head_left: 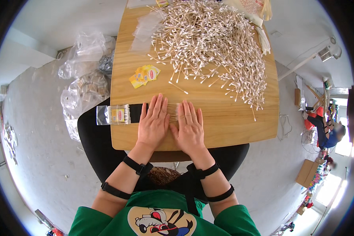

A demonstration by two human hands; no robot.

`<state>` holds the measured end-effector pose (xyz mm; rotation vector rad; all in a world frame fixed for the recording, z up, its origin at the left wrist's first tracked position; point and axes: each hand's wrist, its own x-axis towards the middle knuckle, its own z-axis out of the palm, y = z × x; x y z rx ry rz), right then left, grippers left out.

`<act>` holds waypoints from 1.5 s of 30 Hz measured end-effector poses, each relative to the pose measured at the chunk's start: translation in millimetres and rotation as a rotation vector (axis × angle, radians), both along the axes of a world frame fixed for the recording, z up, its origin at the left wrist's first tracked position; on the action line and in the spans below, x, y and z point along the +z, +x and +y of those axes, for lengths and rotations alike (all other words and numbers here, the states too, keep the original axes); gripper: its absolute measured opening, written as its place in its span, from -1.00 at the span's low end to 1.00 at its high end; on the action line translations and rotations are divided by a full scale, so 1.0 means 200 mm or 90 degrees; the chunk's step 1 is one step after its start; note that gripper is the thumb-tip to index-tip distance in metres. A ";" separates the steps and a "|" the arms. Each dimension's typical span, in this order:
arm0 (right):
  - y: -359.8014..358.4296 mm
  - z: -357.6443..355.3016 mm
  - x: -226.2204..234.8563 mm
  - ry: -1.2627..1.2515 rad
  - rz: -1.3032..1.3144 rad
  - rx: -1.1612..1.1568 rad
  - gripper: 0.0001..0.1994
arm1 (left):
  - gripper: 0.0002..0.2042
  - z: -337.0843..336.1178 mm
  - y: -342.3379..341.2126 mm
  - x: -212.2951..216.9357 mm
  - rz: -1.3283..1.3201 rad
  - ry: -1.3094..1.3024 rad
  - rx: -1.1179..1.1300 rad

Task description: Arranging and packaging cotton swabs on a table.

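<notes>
I'd say I'm squaring swabs point(172, 111) between left hand point(153, 124) and right hand point(190, 125), each grip flat, unclamped; next calls for gathering them

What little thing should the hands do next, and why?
Perhaps the right hand should gently nudge the row of swabs left, to even it up. The swabs lie side by side, showing between that hand and the left hand; both hands' fingers are straight, with neither grip closed.
</notes>
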<state>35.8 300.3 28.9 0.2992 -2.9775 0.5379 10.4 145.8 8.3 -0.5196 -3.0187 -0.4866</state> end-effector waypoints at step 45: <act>0.00 -0.05 -0.11 0.095 0.004 0.012 -0.39 | -0.47 -0.01 0.00 -0.07 0.038 0.073 -0.001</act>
